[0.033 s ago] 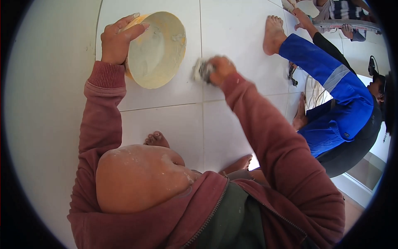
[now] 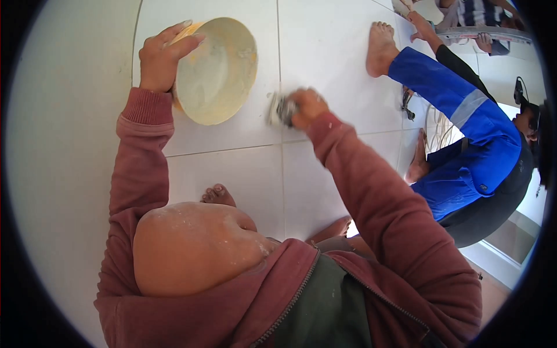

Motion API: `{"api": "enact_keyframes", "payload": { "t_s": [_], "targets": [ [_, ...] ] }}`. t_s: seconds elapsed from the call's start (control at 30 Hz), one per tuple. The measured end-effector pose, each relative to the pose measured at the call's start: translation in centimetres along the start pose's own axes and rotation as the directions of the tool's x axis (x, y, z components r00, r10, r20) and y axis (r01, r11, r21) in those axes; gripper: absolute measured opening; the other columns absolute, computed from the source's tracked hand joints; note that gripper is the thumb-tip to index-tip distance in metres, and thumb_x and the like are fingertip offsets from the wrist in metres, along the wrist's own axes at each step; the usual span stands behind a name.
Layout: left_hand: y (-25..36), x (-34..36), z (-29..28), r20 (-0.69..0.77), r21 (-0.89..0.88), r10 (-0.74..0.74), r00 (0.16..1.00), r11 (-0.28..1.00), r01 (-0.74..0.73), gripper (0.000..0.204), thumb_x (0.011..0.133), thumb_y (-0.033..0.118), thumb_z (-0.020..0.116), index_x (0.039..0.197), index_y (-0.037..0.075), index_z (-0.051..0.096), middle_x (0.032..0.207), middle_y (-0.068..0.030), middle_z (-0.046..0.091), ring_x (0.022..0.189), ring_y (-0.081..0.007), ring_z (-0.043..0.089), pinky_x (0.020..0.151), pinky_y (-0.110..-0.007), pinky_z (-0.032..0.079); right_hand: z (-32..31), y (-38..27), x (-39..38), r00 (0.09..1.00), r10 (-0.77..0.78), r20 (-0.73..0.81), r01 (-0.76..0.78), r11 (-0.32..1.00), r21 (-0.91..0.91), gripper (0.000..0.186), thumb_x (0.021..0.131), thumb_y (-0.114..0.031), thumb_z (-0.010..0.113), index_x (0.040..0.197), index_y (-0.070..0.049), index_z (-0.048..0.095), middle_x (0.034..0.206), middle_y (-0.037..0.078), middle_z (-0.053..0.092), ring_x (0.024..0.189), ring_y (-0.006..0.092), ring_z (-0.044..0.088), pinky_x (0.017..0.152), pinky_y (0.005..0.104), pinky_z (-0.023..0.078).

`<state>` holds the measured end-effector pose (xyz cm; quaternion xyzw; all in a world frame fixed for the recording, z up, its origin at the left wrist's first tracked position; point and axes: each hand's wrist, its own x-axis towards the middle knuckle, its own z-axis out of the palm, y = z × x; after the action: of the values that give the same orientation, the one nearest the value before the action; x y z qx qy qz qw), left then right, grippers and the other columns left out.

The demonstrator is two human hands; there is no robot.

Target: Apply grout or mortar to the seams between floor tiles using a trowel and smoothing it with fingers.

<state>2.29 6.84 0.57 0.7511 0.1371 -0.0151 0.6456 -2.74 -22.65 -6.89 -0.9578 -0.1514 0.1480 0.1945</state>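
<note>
My left hand [image 2: 162, 61] grips the near left side of a pale yellow tub [image 2: 220, 72], which is tipped toward me with a thin, whitish residue smeared inside. To the right of the tub, my right hand [image 2: 304, 107] is closed on a grey-and-white wad [image 2: 279, 109], blurred, perhaps a rag or pad, down at the white floor tiles [image 2: 325, 64] beside a grout line. My bare knee and feet show below, with pale dust on the knee.
A co-worker in blue trousers [image 2: 447, 98] sits close on my right, bare foot [image 2: 380, 52] near the tiles' middle. Another person [image 2: 481, 14] at top right holds a long metal bar [image 2: 487, 35]. Dark tangled items [image 2: 409, 110] lie beside the co-worker. A pale wall [image 2: 64, 145] runs along my left.
My right hand has shifted slightly down toward me with the wad. The tub and my left hand have moved very slightly left.
</note>
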Motion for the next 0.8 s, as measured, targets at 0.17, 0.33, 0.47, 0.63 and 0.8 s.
{"api": "enact_keyframes", "payload": {
  "t_s": [0.17,0.33,0.47,0.63,0.8],
  "targets": [
    [-0.5,0.8,0.4,-0.005,-0.035,-0.023,1.000,0.999,0.023,0.048,0.066,0.022,0.068,0.106,-0.002,0.058,0.088,-0.0106,0.064,0.077,-0.0136,0.060,0.074,-0.024,0.046,-1.9,0.0,-0.4,0.947,0.176,0.268,-0.245,0.937,0.248,0.031,0.060,-0.006,0.057,0.090,-0.006,0.064,0.093,0.013,0.060,0.088,0.0305,0.056,0.085,0.0373,0.043],
    [-0.2,0.9,0.7,0.006,0.079,0.039,0.999,0.996,-0.039,0.049,0.065,0.023,0.069,0.106,-0.002,0.059,0.087,-0.0109,0.064,0.075,-0.0142,0.060,0.074,-0.025,0.047,1.4,-1.8,-1.4,0.983,0.176,0.046,-0.181,0.971,0.157,0.031,0.061,-0.012,0.060,0.090,-0.004,0.063,0.088,0.018,0.061,0.089,0.0329,0.056,0.081,0.0376,0.045],
    [-0.9,0.7,0.1,-0.022,0.008,0.001,1.000,1.000,0.000,0.049,0.065,0.025,0.069,0.106,0.000,0.060,0.087,-0.0110,0.064,0.074,-0.0149,0.061,0.074,-0.025,0.047,0.7,-2.4,-1.1,0.918,0.216,0.334,-0.295,0.932,0.209,0.031,0.064,-0.016,0.055,0.092,-0.011,0.066,0.094,0.020,0.060,0.094,0.0360,0.055,0.088,0.0375,0.042],
    [0.3,0.9,1.2,0.012,0.042,0.006,1.000,0.999,-0.006,0.050,0.067,0.022,0.068,0.109,-0.002,0.057,0.089,-0.0106,0.063,0.076,-0.0154,0.061,0.074,-0.025,0.047,-3.6,0.9,6.5,0.964,0.261,0.055,-0.265,0.961,0.078,0.028,0.066,-0.012,0.055,0.092,-0.010,0.065,0.093,0.016,0.061,0.092,0.0313,0.056,0.082,0.0368,0.045],
    [0.2,0.3,0.2,-0.012,-0.031,-0.054,0.998,0.998,0.053,0.050,0.067,0.022,0.068,0.109,-0.002,0.057,0.089,-0.0100,0.063,0.076,-0.0149,0.060,0.074,-0.025,0.047,-2.1,-2.0,0.2,0.942,0.218,0.256,-0.233,0.972,0.027,0.027,0.067,-0.016,0.057,0.094,-0.014,0.065,0.098,0.010,0.058,0.097,0.0304,0.050,0.085,0.0370,0.043]
  ]
}}
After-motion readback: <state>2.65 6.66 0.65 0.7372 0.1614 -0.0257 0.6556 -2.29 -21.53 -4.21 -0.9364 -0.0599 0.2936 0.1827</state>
